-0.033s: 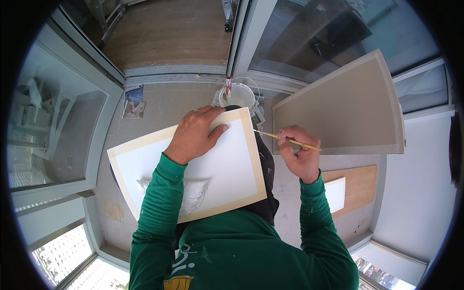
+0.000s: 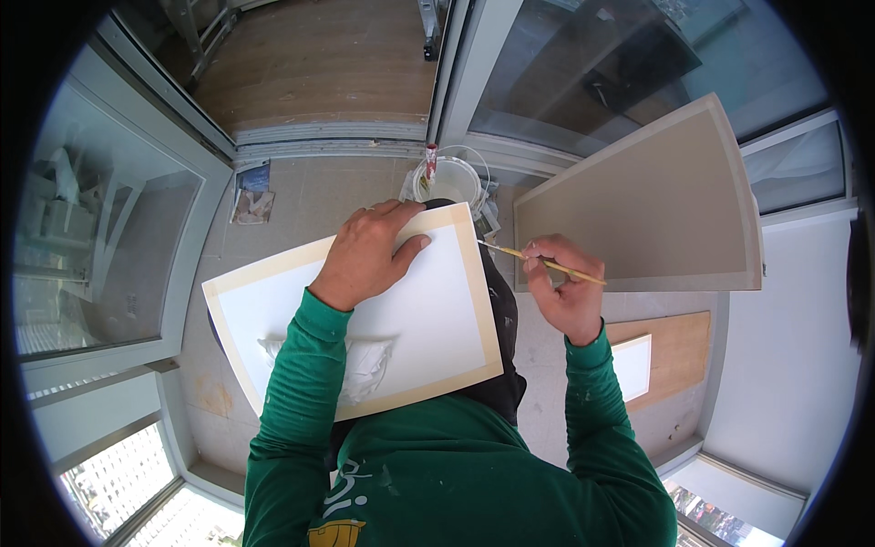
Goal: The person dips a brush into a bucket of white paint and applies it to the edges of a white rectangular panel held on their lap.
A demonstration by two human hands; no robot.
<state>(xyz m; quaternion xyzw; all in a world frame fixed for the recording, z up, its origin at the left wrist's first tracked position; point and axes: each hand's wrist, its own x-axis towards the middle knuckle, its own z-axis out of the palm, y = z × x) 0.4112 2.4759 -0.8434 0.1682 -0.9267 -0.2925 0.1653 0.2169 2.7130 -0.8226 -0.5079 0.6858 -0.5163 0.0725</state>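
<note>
A white panel (image 2: 433, 310) with a cream tape-like border lies tilted across my lap. My left hand (image 2: 369, 251) holds it near its far edge, thumb on the white face and fingers reaching to the border. Between thumb and fingers of my right hand (image 2: 565, 283) is a thin paintbrush (image 2: 508, 251) with a yellowish handle. Its pale tip is at the panel's right edge, close to the far right corner; whether it touches cannot be made out. A crumpled white cloth or tissue (image 2: 366, 369) rests on the panel, partly behind my left forearm.
Beyond the panel stands a white bucket (image 2: 456, 180) with a red-handled tool (image 2: 430, 162). A large beige board (image 2: 647, 205) leans at the right. Below it, a small white framed panel (image 2: 633, 366) lies on a wooden board (image 2: 684, 351). Glass doors (image 2: 118, 219) flank the left.
The brush tip has shifted very slightly toward the far side along the panel's right edge. Both hands and the panel look otherwise unmoved.
</note>
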